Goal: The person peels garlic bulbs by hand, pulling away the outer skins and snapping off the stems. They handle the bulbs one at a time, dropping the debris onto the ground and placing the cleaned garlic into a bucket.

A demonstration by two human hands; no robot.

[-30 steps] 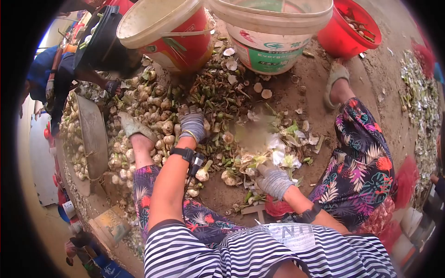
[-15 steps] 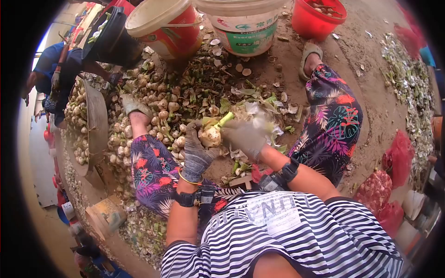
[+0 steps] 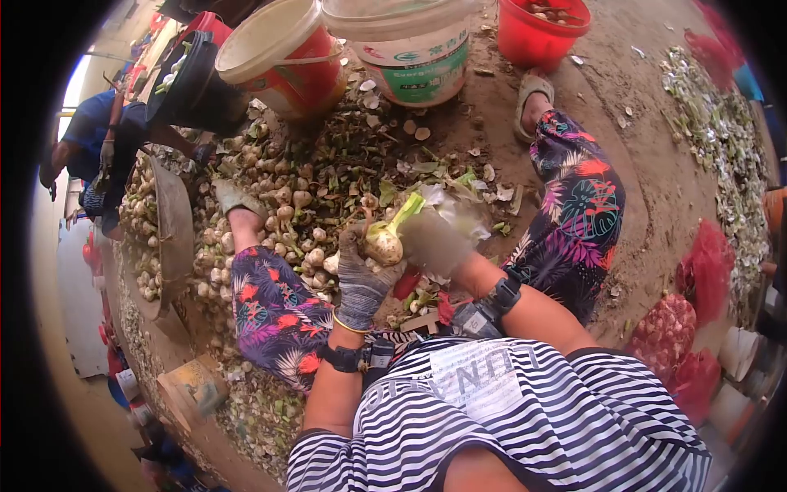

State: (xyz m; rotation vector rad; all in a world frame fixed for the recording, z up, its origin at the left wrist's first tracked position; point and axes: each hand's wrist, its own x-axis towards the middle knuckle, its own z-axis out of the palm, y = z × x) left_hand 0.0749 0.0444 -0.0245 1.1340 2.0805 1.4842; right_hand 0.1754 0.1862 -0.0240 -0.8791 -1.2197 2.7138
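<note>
My left hand (image 3: 361, 275), in a grey knit glove, is closed around a garlic bulb (image 3: 383, 246) with pale, partly peeled skin. The bulb's green stem (image 3: 407, 208) points up and to the right. Close on the bulb's right side is my gloved right hand (image 3: 441, 243), smeared by motion, its fingers not readable. A small red object (image 3: 407, 283) shows just below, between the two hands. Loose whitish skins (image 3: 459, 215) blur past beyond the right hand. Left of my left hand lies a heap of garlic bulbs (image 3: 287, 215) on the ground.
Beyond the heap stand a red-and-cream bucket (image 3: 316, 78), a white-and-green bucket (image 3: 422, 74) and a red bucket (image 3: 537, 37). A curved board (image 3: 174, 225) holds back bulbs at the left, near another person (image 3: 86, 123). Red mesh bags (image 3: 662, 332) lie at the right.
The bulb is turned a little in my left hand and shows less loose skin. My right hand stays blurred beside it. The small red object has appeared below, and the view has shifted slightly.
</note>
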